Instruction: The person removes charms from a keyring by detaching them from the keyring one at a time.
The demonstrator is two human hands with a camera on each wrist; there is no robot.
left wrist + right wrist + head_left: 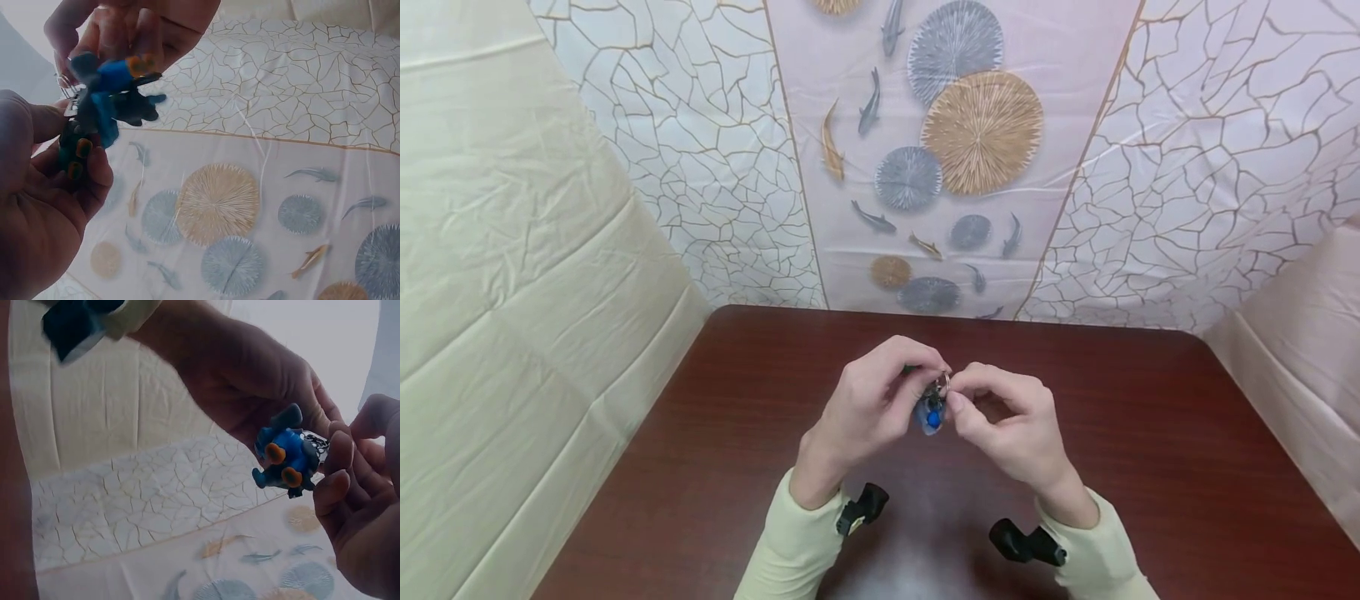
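Note:
A keychain with a small blue rubbery figure [933, 418] hangs between the two hands above the table. Its metal split ring [946, 383] is pinched between the right hand's [1015, 417] thumb and forefinger. From the other side, the left hand [865, 408] grips the keychain near the ring with thumb and fingers. The left wrist view shows a blue figure [115, 75] with orange parts, and a dark teal piece [74, 156] with orange spots against the left fingers. A short chain [317, 444] joins the figure in the right wrist view. The fingers hide part of the ring.
A dark red-brown table [760, 400] lies below the hands. Behind it hangs a patterned cloth [925, 167] with fish and round motifs, and pale cloth [535, 292] drapes the left side. Black wrist cameras [868, 504] sit on both sleeves.

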